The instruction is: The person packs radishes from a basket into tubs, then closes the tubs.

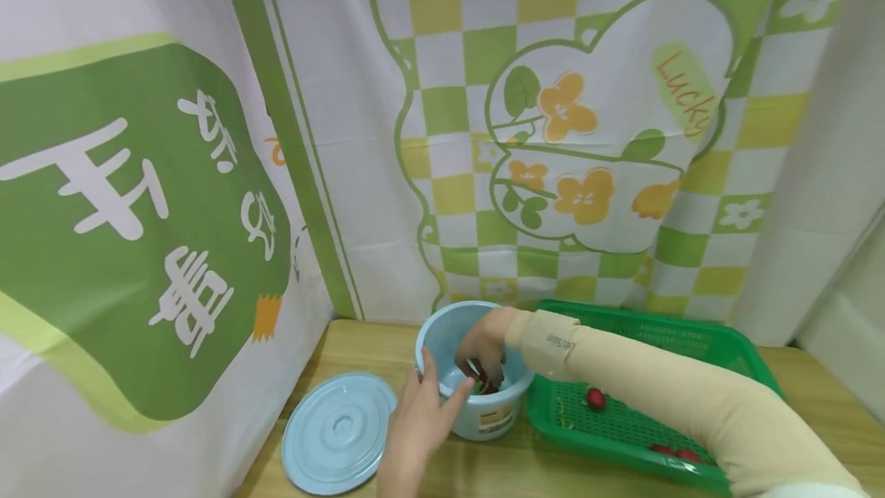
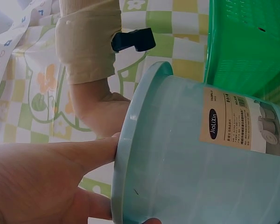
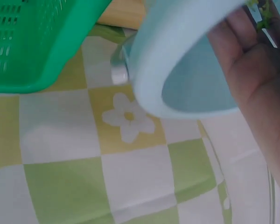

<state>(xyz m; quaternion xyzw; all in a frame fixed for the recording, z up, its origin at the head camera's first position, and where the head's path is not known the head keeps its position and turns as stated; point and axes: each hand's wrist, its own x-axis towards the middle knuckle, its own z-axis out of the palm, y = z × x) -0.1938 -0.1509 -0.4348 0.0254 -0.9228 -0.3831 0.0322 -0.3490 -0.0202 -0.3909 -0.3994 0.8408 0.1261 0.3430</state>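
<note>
A light blue plastic bucket (image 1: 487,415) stands on the table with its mouth open. My left hand (image 1: 423,415) grips its near left rim; in the left wrist view a fingertip (image 2: 152,220) shows against the outer wall. My right hand (image 1: 485,340) reaches down inside the bucket, fingers curled round a small red radish (image 1: 489,388), mostly hidden by the fingers. Bits of green stem (image 3: 265,15) show at those fingers in the right wrist view. Right of the bucket, a green plastic basket (image 1: 600,452) holds several loose radishes, one radish (image 1: 595,399) near its middle.
The bucket's round blue lid (image 1: 339,436) lies flat on the wooden table (image 1: 512,471), left of my left hand. Behind the table hangs a checked cloth (image 1: 442,129), with another printed cloth at the left. My right sleeve (image 1: 664,375) crosses above the basket.
</note>
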